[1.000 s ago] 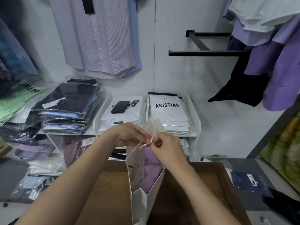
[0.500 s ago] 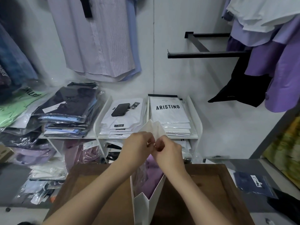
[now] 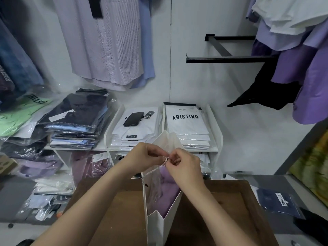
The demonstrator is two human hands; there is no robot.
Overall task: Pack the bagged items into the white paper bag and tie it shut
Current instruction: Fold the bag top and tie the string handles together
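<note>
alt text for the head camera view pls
The person's left hand and right hand pinch a twisted cord at the top of a white paper bag standing on a wooden table, a bagged purple garment inside. Behind, shelves hold stacked packaged shirts.

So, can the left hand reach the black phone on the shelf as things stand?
Probably yes. The phone lies uncovered on a stack of bagged white shirts beyond the white paper bag, with open space above. But the left hand is pinching the bag's cord, so it must let go first.
</note>
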